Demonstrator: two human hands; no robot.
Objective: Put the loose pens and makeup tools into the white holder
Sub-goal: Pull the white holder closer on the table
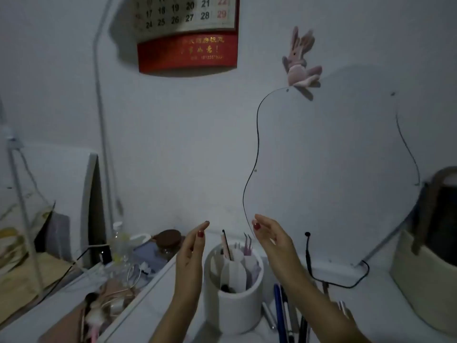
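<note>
Head view looks down at a white holder [235,290] standing on a pale tabletop [366,308], with both hands raised on either side of it and above its rim. On one side the left hand [190,253] is held edge-on with its fingers [201,230] straight and close together, the thumb lying alongside; it holds nothing and does not touch the holder. Opposite it, the right hand [274,241] is likewise relaxed and empty, fingers gently extended toward the holder's top, palm facing the left hand. The holder sits between the two wrists, below the fingertips, apart from both. Inside its divided compartments stand a dark-tipped pink pencil [226,245], pale pink tweezers [248,245] and a dark brush head low in the front section. Loose pens [280,315] lie on the tabletop just right of the holder, under the right forearm, one blue and others dark or silver; their far ends run out of view. Behind stands a wavy-edged mirror [329,169] with a black cable [309,256] at its foot, a plush rabbit [300,60] on top, and a red calendar [188,33] on the wall. A cluttered tray [116,280] lies at left.
</note>
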